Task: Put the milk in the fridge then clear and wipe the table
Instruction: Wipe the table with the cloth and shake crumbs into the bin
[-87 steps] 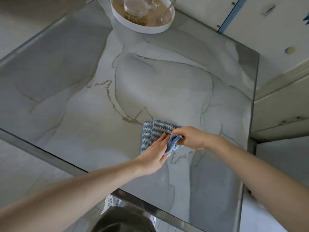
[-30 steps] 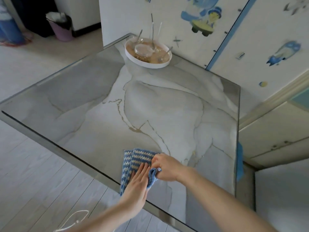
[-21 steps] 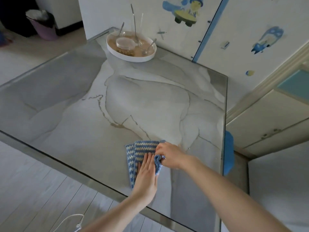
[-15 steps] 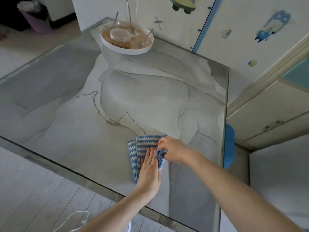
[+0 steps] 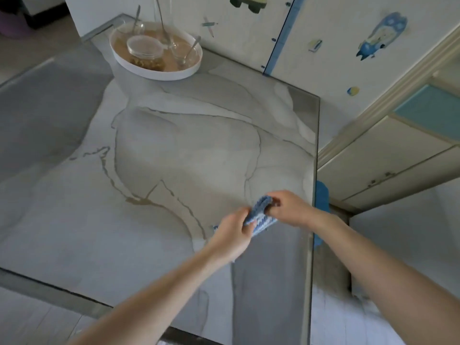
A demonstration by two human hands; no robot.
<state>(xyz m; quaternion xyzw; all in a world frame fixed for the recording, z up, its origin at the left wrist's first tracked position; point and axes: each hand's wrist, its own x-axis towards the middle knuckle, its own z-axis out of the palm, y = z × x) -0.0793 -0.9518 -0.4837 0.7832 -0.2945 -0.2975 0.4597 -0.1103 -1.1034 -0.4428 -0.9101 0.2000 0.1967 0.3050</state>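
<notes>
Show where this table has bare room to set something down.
Bare marble spans the table from the white tray at the far corner to the near edge, left of the blue cloth. Crowded: near the right edge, where the left hand and right hand grip that cloth, and the tray, holding a jar and spoons.

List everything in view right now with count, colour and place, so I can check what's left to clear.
table: one, grey-white marble pattern, fills most of the view
tray: one, white, round, table's far corner
jar: one, clear, lidded, in the tray
glasses: at least two, clear, in the tray
spoons: three, silver, in the tray, handles up
cloth: one, blue-white striped, bunched near the table's right edge
blue object: one, just past the right edge, unidentifiable
cabinet: one, cream, right
stickers: several, mostly blue, wall
left hand: grips the cloth's near end
right hand: pinches its far fold
</notes>
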